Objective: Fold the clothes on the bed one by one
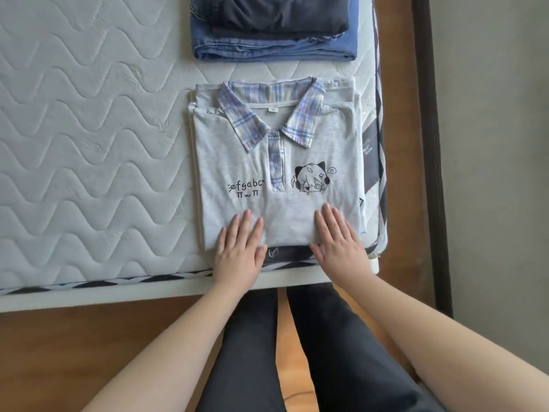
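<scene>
One quilted mattress (89, 144) (wooden floor (89, 337))

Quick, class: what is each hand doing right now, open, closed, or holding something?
Left hand: open, flat on the folded grey shirt, no grip.
Right hand: open, flat on the same shirt.

1. Folded grey polo shirt w/ plaid collar (276, 162) fills the near right corner of the white quilted mattress (89, 144).
2. Both hands lie flat on shirt's near edge: left hand (239, 251), right hand (340, 245).
3. Beyond shirt: stack of folded dark and blue denim clothes (274, 28), narrow bare strip between.
4. Left of shirt: wide open mattress.
5. Right of shirt: mattress edge, then brown wooden floor (398, 173).
</scene>
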Available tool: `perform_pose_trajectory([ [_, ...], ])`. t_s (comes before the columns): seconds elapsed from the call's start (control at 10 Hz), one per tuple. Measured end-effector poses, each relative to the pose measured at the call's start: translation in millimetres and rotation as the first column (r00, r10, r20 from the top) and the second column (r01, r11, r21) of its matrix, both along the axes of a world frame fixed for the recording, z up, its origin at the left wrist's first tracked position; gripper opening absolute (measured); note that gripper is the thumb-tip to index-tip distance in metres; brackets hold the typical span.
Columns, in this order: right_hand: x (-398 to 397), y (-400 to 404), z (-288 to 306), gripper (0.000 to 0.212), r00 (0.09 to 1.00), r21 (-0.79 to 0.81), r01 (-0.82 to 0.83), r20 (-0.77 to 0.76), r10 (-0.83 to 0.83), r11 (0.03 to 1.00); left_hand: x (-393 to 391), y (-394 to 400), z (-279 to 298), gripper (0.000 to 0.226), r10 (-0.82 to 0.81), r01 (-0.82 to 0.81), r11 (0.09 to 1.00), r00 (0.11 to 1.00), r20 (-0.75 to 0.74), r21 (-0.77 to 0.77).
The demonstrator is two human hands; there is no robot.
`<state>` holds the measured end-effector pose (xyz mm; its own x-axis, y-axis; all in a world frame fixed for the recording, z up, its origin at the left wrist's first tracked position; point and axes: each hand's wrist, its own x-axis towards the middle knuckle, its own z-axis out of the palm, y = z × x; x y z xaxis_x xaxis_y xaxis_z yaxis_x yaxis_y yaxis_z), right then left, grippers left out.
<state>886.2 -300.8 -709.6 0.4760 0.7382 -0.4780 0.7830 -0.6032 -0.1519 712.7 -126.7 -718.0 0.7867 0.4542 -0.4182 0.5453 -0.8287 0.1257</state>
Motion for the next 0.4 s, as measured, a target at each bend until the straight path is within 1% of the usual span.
perform_pose_trajectory([
  [0.1, 0, -13, 37, 0.066, 0.993, -0.124, -0.063, -0.105, 0.050, 0.990, -9, 5, 37, 0.058, -0.099, 0.070, 0.985, 0.977, -0.190, -0.156],
  [0.2, -1, -21, 81, 0.055, 0.997, -0.131, -0.061, -0.064, 0.053, 0.989, -11, 9, 85, 0.055, -0.110, 0.082, 0.985, 0.977, -0.183, -0.155],
  [0.3, 2, -25, 132, 0.050, 1.000, -0.011, -0.010, -0.024, 0.010, 1.000, -1, 10, 144, 0.049, -0.077, 0.071, 0.993, 0.995, -0.060, -0.091],
  [0.4, -3, -26, 178, 0.044, 0.998, 0.139, -0.008, 0.066, -0.001, 0.990, 9, 4, 199, 0.044, -0.099, 0.099, 0.995, 0.993, 0.060, -0.003],
])
